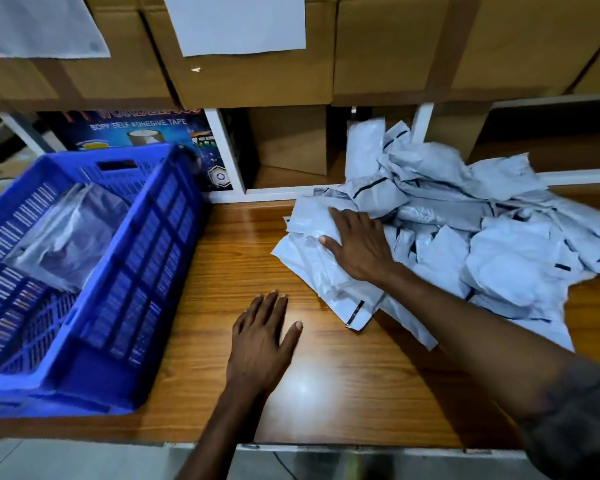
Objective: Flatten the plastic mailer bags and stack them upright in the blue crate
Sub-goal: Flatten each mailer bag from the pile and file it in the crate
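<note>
Your right hand [359, 244], grip spread, presses a mailer bag [300, 221] flat at the pile [482, 244] edge, while your left hand [260, 337], spread and empty, hovers over the tabletop [343, 382] beside the blue crate [146, 258].

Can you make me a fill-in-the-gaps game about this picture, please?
1. The crate on the table is coloured ____.
2. The right hand rests flat on the pile of mailer bags, which lies to the ____ of the crate.
3. The left hand, fingers spread, holds ____.
4. The boxes on the shelf behind are made of ____.

Missing words: blue; right; nothing; cardboard.
</note>
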A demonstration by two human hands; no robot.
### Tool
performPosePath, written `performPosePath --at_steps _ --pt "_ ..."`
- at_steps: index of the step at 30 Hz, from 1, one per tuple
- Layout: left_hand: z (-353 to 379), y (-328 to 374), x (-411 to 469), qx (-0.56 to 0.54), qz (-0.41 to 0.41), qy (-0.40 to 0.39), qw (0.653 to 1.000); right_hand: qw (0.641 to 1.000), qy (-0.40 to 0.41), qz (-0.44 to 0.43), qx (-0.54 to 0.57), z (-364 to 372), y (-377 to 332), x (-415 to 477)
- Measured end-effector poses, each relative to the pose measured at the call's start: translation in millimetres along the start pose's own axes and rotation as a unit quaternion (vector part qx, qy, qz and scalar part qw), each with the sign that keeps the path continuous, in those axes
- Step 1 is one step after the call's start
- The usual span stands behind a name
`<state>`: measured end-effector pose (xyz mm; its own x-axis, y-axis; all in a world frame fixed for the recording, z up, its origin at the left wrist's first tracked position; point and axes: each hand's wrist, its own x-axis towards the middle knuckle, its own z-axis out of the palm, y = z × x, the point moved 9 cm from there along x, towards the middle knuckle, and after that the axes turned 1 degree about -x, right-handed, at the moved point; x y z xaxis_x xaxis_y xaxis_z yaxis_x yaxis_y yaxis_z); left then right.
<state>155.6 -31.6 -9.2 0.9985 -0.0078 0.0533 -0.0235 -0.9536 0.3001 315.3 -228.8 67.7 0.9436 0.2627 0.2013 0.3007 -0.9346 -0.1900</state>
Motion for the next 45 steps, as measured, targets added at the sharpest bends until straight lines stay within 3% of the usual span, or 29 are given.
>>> performPosePath --at_steps 8,13,16,20,23,25,28,33,36,39,45 --pt "-2 -2 -2 -0.039 0.013 -0.008 0.999 0.982 0.182 -0.045 0.019 -40 -18 -11" --pt "-10 -20 -10 -0.021 0.086 -0.024 0.996 0.926 0.365 -0.091 0.010 -114 -63 -60" --pt "-28 -63 -27 -0.017 0.084 0.002 0.996 0.899 0.401 -0.179 0.000 -129 -118 -107" --pt "-46 -122 -44 -0.059 0.049 0.048 0.996 0.905 0.344 -0.249 -0.037 -88 -184 -170" --pt "-49 -137 -49 -0.130 0.038 0.066 0.989 0.942 0.168 -0.289 -0.017 -19 -220 -201" --pt "-49 -139 -51 -0.159 0.035 0.070 0.984 0.958 0.071 -0.276 -0.026 19 -233 -215" --pt "-48 -142 -50 -0.190 0.030 0.065 0.979 0.974 0.004 -0.227 -0.022 34 -233 -219" --pt "-68 -132 -52 -0.250 0.038 0.082 0.964 0.991 -0.013 -0.127 0.036 20 -207 -212" --pt "-77 -87 -65 -0.162 0.106 0.068 0.979 0.999 -0.029 -0.020 0.022 31 -175 -210" --pt "-48 -42 -82 -0.052 0.170 0.015 0.984 0.997 -0.073 -0.004 -0.009 52 -165 -212" --pt "-23 -50 -95 -0.004 0.129 -0.023 0.991 0.994 -0.095 0.020 -0.049 50 -144 -219"
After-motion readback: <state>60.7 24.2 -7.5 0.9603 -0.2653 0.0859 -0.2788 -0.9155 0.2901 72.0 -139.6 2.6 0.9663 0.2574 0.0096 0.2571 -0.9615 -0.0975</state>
